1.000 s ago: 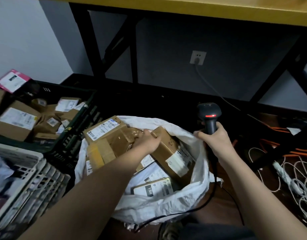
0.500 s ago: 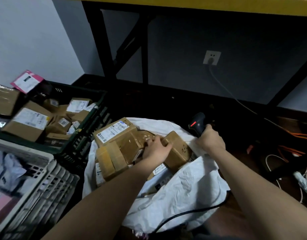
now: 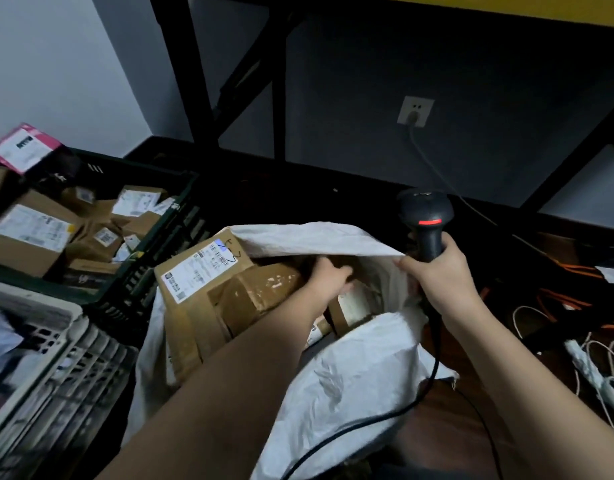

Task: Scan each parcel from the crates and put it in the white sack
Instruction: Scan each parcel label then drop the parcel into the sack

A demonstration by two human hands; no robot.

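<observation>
**Sack mouth lifted, left hand deeper in**

Since 0.5 s ago: right hand has pulled the sack rim up and back, so the mouth now tents over the parcels; left hand has gone further inside, past the big box. Scanner head now stands upright again, red light showing.

L to R:

- White crate (image 3: 39,341), near left, holds soft bagged items, blurred. Behind it the dark crate (image 3: 167,216) w/ parcels still to scan: small cartons (image 3: 32,233), labels up, plus a pink mailer (image 3: 21,147) at the far corner.
- Big box (image 3: 198,289) leans at the sack's left edge, half out of the mouth, label up.
- Left hand (image 3: 328,275) is inside the sack, fingers curled over a brown parcel (image 3: 264,289); whether it grips or just pushes, can't tell, fingertips hidden.
- Sack (image 3: 350,375): thin woven fabric, floppy, won't stay open w/o a hand on it.
- Right hand (image 3: 437,271) clamps the scanner (image 3: 425,220) handle and pinches the sack rim w/ the same fingers. Cable trails down over the sack.

Handling, judged: cartons look stiff and light-ish, tape glossy so maybe slick; best taken across two opposite edges, not the taped face. Big box prob. needs a shove at its low corner to seat it. Sack looks near full.
</observation>
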